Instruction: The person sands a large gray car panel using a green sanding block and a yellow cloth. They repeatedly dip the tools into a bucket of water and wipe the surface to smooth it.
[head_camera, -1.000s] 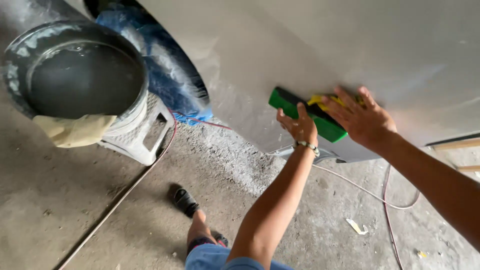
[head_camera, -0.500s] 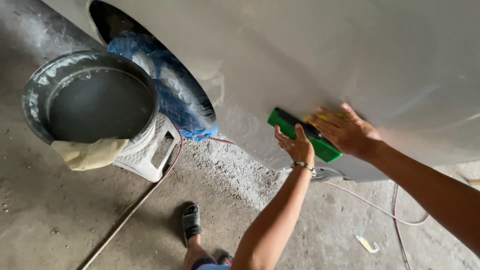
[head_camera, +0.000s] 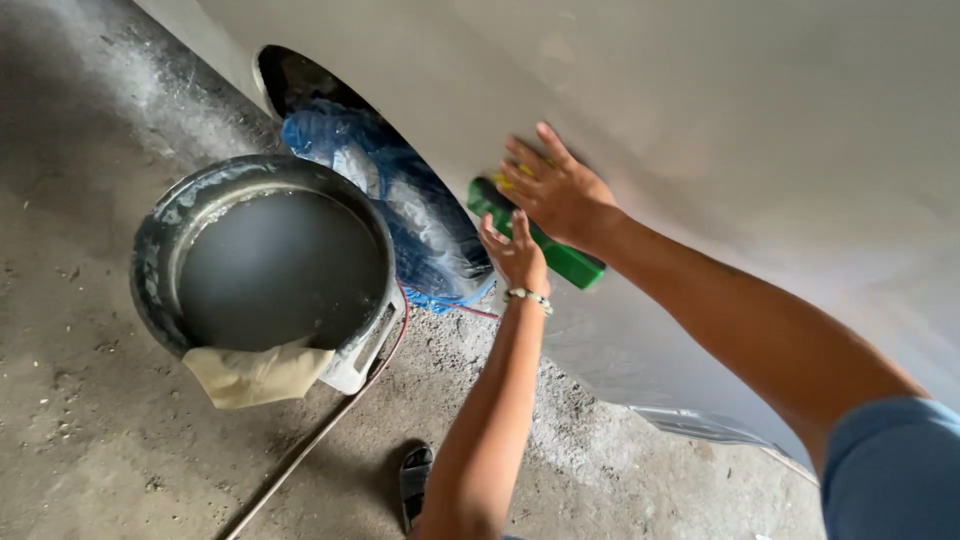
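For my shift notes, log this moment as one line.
left hand: on green sanding block | right hand: pressing block on grey car panel | nearby: water bucket, cloth on rim

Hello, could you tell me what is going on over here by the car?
A person presses a green sanding block against the grey car body panel, just behind the wheel arch. The right hand lies flat over the block, and the left hand steadies its lower edge. The wheel is wrapped in blue plastic. A bucket of murky water stands on the concrete floor, with a pale cloth draped over its rim.
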